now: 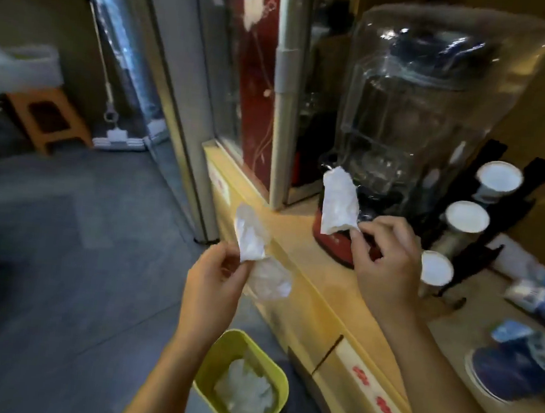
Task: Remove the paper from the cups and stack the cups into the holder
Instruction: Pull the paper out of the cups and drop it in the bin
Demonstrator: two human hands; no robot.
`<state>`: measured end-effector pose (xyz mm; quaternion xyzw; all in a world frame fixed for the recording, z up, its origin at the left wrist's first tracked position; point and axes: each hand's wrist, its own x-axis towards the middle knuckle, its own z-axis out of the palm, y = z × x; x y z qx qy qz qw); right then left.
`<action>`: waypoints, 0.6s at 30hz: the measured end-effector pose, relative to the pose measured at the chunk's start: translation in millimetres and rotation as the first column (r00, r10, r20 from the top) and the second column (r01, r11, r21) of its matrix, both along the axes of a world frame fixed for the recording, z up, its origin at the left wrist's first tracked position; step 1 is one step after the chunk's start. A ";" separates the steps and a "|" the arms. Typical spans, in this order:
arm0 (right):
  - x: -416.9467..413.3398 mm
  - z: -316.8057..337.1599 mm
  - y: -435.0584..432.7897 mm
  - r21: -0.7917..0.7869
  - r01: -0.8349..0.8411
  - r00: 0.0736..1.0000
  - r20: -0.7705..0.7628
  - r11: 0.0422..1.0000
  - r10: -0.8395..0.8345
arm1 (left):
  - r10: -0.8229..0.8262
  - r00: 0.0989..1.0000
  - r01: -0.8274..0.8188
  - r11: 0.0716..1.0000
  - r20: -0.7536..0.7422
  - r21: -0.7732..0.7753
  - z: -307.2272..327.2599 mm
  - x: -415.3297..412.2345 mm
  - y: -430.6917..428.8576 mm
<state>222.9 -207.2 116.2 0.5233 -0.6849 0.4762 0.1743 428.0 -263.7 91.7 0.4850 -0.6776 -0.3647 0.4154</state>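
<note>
- Pinching a crumpled white paper (338, 203) between thumb and fingertips, the right hand (388, 267) holds it up over the wooden counter (297, 242).
- Fingers of the left hand (216, 279) are closed on another creased paper wad (251, 237), out past the counter's left edge.
- Three white cups (466, 216) sit in the black holder (480, 246) at far right.
- The yellow bin (212, 363) near the floor holds crumpled paper.
- Blue-white things at the right edge are blurred and cut off.
</note>
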 end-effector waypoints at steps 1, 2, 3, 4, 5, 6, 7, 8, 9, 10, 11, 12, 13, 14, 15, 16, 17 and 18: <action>8.4 -9.5 -7.1 0.028 -0.016 1.000 -0.006 0.999 0.016 | 0.023 1.000 -0.023 0.999 0.016 0.022 -11.0 10.5 -3.2; 16.5 -20.0 -13.6 0.059 -0.038 0.999 -0.009 0.998 0.039 | 0.048 0.999 -0.049 0.998 0.026 0.042 -22.3 20.3 -6.3; 24.6 -31.3 -19.7 0.097 -0.065 0.998 -0.006 0.993 0.066 | 0.071 0.997 -0.073 0.995 0.032 0.070 -34.2 29.5 -9.2; 32.4 -43.1 -25.5 0.142 -0.092 0.996 0.006 0.986 0.092 | 0.090 0.995 -0.093 0.990 0.039 0.104 -46.4 37.6 -11.9; 39.9 -55.4 -30.7 0.188 -0.118 0.993 0.025 0.975 0.115 | 0.104 0.994 -0.109 0.984 0.043 0.141 -59.0 44.7 -13.7; 46.6 -68.3 -35.2 0.229 -0.149 0.989 0.052 0.962 0.141 | 0.120 0.992 -0.126 0.975 0.041 0.181 -72.5 50.4 -15.0; 52.4 -82.2 -38.3 0.260 -0.186 0.982 0.090 0.947 0.168 | 0.140 0.990 -0.144 0.964 0.033 0.224 -86.8 55.4 -14.9; 57.6 -96.8 -41.3 0.279 -0.231 0.970 0.141 0.932 0.198 | 0.164 0.986 -0.165 0.950 0.027 0.267 -101.8 59.2 -14.2; 62.3 -112.3 -42.9 0.291 -0.276 0.955 0.194 0.916 0.226 | 0.189 0.982 -0.187 0.934 0.023 0.305 -117.2 62.7 -12.2; 66.3 -128.5 -44.3 0.298 -0.308 0.941 0.236 0.904 0.242 | 0.211 0.977 -0.204 0.918 0.016 0.341 -133.3 65.8 -10.1; 70.1 -145.6 -44.8 0.304 -0.326 0.932 0.260 0.895 0.251 | 0.229 0.973 -0.214 0.900 0.006 0.380 -150.6 68.4 -7.7; 73.9 -164.8 -45.0 0.315 -0.339 0.926 0.277 0.887 0.256 | 0.248 0.969 -0.223 0.878 -0.004 0.422 -169.6 70.2 -5.6; 77.2 -186.4 -45.5 0.330 -0.355 0.919 0.295 0.875 0.261 | 0.266 0.964 -0.234 0.854 -0.005 0.464 -190.7 71.7 -3.7; 80.3 -209.4 -45.1 0.351 -0.372 0.911 0.317 0.859 0.265 | 0.288 0.958 -0.250 0.830 0.002 0.499 -212.6 72.2 -1.1; 83.3 -233.5 -45.7 0.376 -0.384 0.905 0.337 0.843 0.261 | 0.309 0.951 -0.270 0.809 0.013 0.522 -234.4 72.4 0.7; 86.2 -258.4 -46.8 0.411 -0.391 0.901 0.355 0.823 0.250 | 0.327 0.945 -0.290 0.792 0.028 0.537 -257.2 71.5 1.5; 89.3 -284.1 -46.0 0.463 -0.389 0.901 0.369 0.796 0.226 | 0.337 0.940 -0.309 0.779 0.050 0.545 -279.7 70.3 3.5; 93.0 -310.4 -44.4 0.527 -0.385 0.907 0.366 0.758 0.206 | 0.338 0.937 -0.326 0.770 0.084 0.549 -303.1 68.5 5.0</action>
